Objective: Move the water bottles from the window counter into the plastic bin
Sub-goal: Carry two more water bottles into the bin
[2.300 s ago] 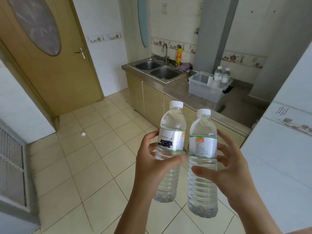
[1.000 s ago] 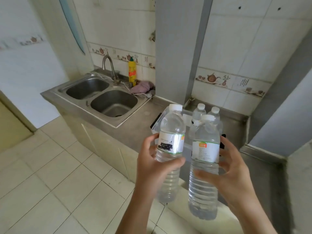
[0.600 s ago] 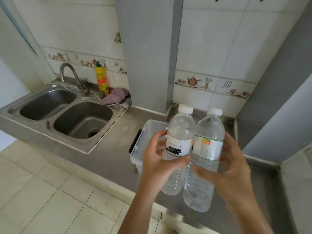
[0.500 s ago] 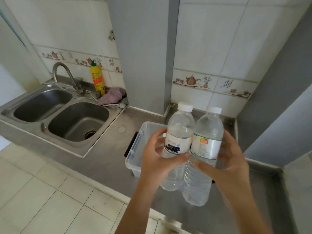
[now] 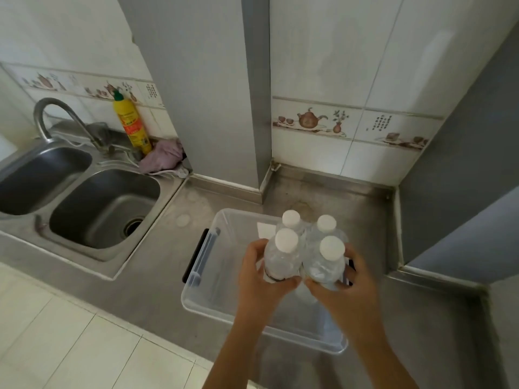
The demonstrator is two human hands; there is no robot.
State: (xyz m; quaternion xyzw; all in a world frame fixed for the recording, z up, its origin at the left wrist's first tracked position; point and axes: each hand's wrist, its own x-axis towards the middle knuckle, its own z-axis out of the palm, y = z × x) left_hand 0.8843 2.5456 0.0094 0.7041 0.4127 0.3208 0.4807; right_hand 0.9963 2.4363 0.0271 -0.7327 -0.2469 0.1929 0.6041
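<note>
A clear plastic bin [image 5: 213,284] sits on the steel counter, with a black latch on its left end. My left hand [image 5: 258,279] grips one white-capped water bottle [image 5: 282,259]. My right hand [image 5: 345,293] grips a second water bottle [image 5: 325,265]. Both held bottles are upright, side by side, over the bin's right half; I cannot tell whether their bases touch its floor. Just behind them, two more white-capped bottles [image 5: 292,220] [image 5: 325,224] stand inside the bin at its far right.
A steel double sink [image 5: 104,206] with a curved tap [image 5: 56,113] lies to the left. A yellow detergent bottle [image 5: 132,124] and a pink cloth [image 5: 163,158] sit behind it. A grey pillar [image 5: 202,94] rises behind the bin. A grey wall [image 5: 463,178] closes the right side.
I have walked up to the counter and now look down on the bin. Both hands have lowered the two bottles from chest height down into the bin beside the two standing there.
</note>
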